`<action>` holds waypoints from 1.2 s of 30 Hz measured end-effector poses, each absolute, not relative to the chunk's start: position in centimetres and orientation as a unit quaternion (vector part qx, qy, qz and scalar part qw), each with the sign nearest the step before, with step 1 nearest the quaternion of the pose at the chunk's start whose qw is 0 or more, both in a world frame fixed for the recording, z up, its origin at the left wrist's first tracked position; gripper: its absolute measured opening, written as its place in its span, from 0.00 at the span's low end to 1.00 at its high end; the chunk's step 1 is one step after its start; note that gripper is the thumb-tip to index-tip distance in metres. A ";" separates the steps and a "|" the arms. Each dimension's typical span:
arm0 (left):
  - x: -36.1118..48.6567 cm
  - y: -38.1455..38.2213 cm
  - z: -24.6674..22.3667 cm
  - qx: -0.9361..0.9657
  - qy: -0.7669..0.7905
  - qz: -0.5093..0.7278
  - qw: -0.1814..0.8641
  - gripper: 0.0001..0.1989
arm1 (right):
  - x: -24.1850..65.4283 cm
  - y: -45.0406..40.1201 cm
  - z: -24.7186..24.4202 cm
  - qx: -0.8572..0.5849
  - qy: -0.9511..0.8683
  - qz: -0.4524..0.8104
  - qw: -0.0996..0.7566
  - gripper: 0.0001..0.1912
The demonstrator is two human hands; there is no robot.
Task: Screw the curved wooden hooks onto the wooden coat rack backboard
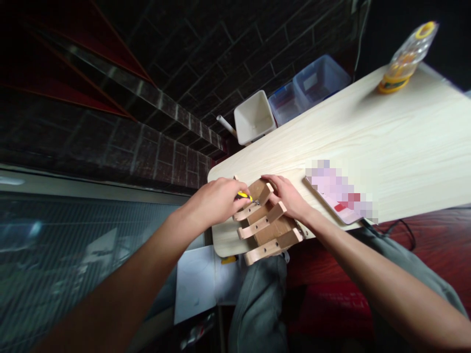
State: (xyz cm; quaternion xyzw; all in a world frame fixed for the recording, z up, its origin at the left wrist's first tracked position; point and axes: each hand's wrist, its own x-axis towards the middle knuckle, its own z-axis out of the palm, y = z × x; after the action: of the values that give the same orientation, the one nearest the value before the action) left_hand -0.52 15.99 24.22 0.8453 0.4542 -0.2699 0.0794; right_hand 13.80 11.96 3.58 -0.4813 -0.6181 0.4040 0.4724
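My left hand (pixel 220 198) is closed around a small yellow and black screwdriver (pixel 243 195). Its metal tip meets a screw or hole area on a wooden rack (pixel 260 208), though the exact contact is too small to tell. The rack is a brown board with several pale curved wooden arms across it, some showing dark holes. It lies at the table's near left end, partly over the edge. My right hand (pixel 288 197) grips the rack's far right side, fingers over the board and thumb near one arm.
The pale wooden table (pixel 368 132) carries a pixelated pink flat object (pixel 331 193) and a clear bottle with yellow liquid (pixel 406 61). Beyond its far edge stand a white bin (pixel 254 117) and blue-tinted plastic tubs (pixel 320 81). A white sheet (pixel 195 284) lies lower left.
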 end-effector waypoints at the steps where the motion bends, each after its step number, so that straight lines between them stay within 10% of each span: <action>1: -0.5 16.0 24.1 0.836 0.471 -0.269 0.079 0.13 | 13.8 12.0 3.6 -0.482 -0.617 0.404 0.473 0.25; 10: 0.6 15.3 24.0 0.759 0.549 -0.351 -0.009 0.29 | 13.8 12.1 3.5 -0.489 -0.622 0.398 0.464 0.25; 36: 0.6 16.1 24.2 0.798 0.499 -0.337 0.019 0.16 | 13.7 12.1 3.0 -0.489 -0.629 0.388 0.464 0.25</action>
State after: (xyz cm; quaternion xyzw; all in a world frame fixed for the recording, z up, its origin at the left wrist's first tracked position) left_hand 0.65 16.08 24.22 0.7982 0.4991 -0.3368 0.0192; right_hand 13.74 12.14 3.04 -0.4886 -0.6291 0.3880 0.4636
